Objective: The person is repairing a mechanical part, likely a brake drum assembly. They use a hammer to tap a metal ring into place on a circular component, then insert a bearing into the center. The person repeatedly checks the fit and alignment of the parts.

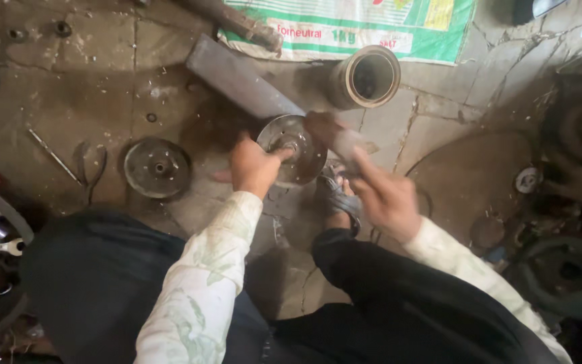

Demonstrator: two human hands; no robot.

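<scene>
Here, left hand, metal disc tilted on edge

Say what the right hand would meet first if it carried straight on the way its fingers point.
Probably the round metal disc that the left hand grips. The right hand points up-left toward it, already touching a blurred metal piece at its edge. Depth is unclear.

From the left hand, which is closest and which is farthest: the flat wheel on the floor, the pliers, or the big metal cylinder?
Measured from the left hand in the head view:
1. Flat wheel, on the floor just to its left.
2. Cylinder, up and to the right, beside the sack.
3. Pliers, left, beyond the wheel.
Cylinder and pliers are nearly too close to call.
</scene>
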